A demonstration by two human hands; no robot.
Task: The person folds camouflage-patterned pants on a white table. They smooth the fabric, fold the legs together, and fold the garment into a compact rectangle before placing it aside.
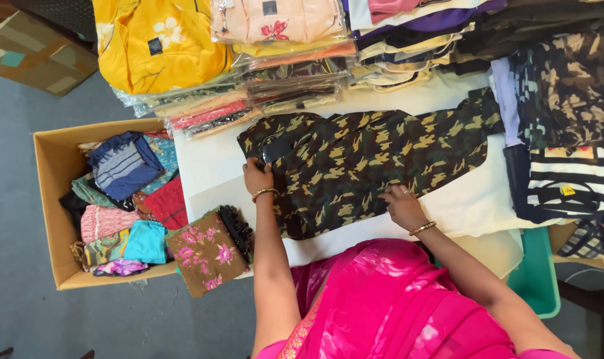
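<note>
Fingers (256,166) of the left hand (258,177) are pinching the camouflage garment (368,163) at its left end, right hand (403,207) fingers are pressing flat on its near edge, long axis running rightward across the bench (212,166).
</note>
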